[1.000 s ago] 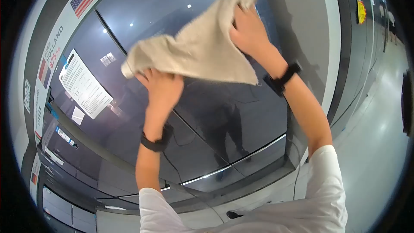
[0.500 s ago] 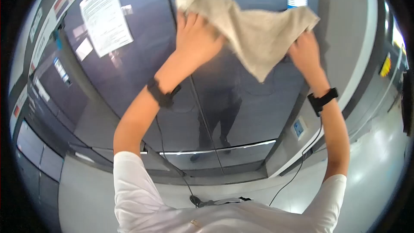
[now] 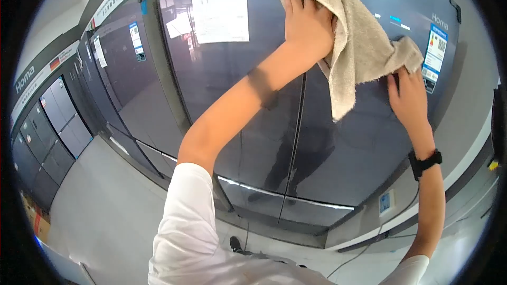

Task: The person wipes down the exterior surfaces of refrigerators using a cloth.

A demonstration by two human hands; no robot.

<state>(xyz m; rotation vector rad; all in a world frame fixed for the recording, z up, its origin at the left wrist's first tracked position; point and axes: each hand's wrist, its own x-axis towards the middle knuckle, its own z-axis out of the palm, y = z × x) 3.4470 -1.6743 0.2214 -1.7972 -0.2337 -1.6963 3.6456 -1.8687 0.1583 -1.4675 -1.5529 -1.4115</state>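
A beige towel (image 3: 362, 42) hangs in folds against the upper part of a dark, glossy refrigerator (image 3: 248, 150). My left hand (image 3: 311, 27) is closed on the towel's left part near the seam between the doors, its fingertips partly covered by the fabric. At the towel's right corner, my right hand (image 3: 411, 92) grips the edge with its fingers. A point of the fabric droops between the two hands. Just right of the right hand is an energy label (image 3: 435, 55) stuck on the door.
A printed sheet (image 3: 219, 5) is fixed to the left door. More refrigerators (image 3: 50, 137) line the left side. A wall socket (image 3: 386, 202) sits low on the right, with a cable (image 3: 364, 248) running past it to the pale floor (image 3: 108, 206).
My view has turned left, so the refrigerator appears further right. Against the doors, my right hand with its towel corner has moved up and left, closer to the label. Both hands still grip the towel.
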